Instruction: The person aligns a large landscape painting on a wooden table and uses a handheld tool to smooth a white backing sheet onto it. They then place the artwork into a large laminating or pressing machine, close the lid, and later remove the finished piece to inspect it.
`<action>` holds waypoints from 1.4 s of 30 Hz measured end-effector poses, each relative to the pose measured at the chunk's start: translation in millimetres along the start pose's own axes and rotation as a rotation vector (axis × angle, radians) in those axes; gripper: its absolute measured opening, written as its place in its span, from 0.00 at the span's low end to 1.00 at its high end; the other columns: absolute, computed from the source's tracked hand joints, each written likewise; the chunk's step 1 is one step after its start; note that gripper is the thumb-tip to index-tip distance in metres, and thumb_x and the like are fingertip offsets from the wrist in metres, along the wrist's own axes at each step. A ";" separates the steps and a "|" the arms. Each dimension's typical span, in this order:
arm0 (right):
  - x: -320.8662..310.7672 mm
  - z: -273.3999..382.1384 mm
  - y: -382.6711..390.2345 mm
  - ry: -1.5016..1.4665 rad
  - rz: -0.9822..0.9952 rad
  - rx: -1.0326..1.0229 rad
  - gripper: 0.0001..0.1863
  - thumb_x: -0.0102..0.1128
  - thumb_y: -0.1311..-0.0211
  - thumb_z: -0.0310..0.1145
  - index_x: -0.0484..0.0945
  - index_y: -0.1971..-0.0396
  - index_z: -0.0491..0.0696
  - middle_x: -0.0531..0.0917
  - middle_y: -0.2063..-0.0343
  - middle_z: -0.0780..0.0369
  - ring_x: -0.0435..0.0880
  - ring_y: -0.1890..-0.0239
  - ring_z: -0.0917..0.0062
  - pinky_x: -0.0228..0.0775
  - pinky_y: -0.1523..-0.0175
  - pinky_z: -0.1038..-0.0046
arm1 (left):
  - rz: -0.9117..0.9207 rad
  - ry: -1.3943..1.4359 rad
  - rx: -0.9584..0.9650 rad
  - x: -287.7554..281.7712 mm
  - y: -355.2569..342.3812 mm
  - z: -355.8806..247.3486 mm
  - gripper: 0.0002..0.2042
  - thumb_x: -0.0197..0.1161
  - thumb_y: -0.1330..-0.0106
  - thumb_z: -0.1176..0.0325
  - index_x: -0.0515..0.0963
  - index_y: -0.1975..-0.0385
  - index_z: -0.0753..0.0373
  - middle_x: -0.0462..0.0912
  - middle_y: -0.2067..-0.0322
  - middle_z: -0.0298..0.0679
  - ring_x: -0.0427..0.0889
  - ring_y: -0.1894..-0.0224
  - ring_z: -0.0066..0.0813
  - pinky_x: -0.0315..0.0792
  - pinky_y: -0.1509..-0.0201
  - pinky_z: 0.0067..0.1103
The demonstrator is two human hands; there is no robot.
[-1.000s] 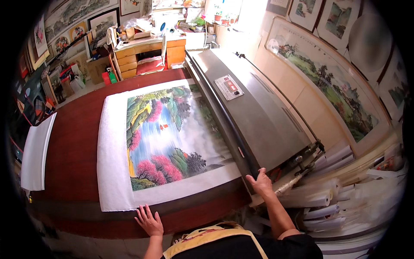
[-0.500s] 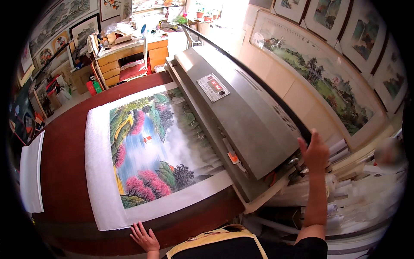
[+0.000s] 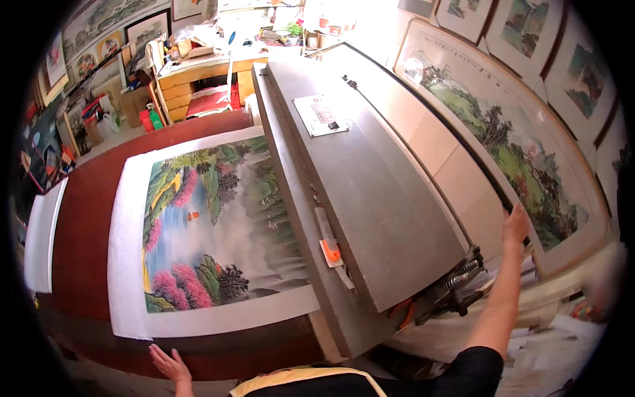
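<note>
My right hand [image 3: 515, 226] is closed round the near end of a long dark bar [image 3: 504, 196] behind the grey press [image 3: 397, 225]. My left hand [image 3: 170, 364] has its fingers stretched out at the table's near edge, just below a corner of the white paper, and holds nothing. On that paper is a landscape painting [image 3: 218, 228] with pink trees, green rocks, water and a small orange boat. Its right side meets the press. A tool with an orange part [image 3: 330, 251] lies along the front ledge of the press. Springs and a linkage [image 3: 456, 274] show at the near end.
The dark red table [image 3: 83, 231] carries a white sheet [image 3: 45, 238] at its far left. A wooden desk [image 3: 175, 99] and a red-seated chair [image 3: 211, 100] stand beyond it. Framed paintings lean along the right wall, including a long landscape [image 3: 496, 132]. White papers lie at the lower right.
My right hand has moved the bar rightward, away from the grey cover, widening the gap and exposing the springs. My left hand stays open near the paper's corner. The whole view has shifted.
</note>
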State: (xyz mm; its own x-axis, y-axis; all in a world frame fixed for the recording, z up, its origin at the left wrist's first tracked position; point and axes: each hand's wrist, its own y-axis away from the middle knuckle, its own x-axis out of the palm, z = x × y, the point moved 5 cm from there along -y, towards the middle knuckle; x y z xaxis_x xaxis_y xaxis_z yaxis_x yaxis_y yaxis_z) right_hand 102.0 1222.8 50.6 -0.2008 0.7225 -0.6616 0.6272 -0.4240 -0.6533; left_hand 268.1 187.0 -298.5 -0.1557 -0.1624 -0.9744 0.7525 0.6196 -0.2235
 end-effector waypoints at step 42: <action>-25.2 337.8 464.8 -2.051 1.025 1.340 0.03 0.59 0.35 0.24 0.74 0.65 0.43 0.78 0.67 0.58 0.79 0.66 0.68 0.78 0.60 0.66 | 0.114 1.748 -0.894 159.7 -208.8 161.9 0.23 0.68 0.36 0.58 0.81 0.52 0.75 0.84 0.51 0.47 0.84 0.51 0.41 0.78 0.46 0.33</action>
State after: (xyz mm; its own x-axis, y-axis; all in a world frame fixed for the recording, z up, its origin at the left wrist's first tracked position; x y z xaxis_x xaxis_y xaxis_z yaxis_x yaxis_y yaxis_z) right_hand 144.4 823.0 -360.8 -0.8137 -0.4552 0.3615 0.5793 -0.5840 0.5686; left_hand 189.7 -92.6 -403.2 -0.9137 0.3605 0.1877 0.4065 0.8062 0.4299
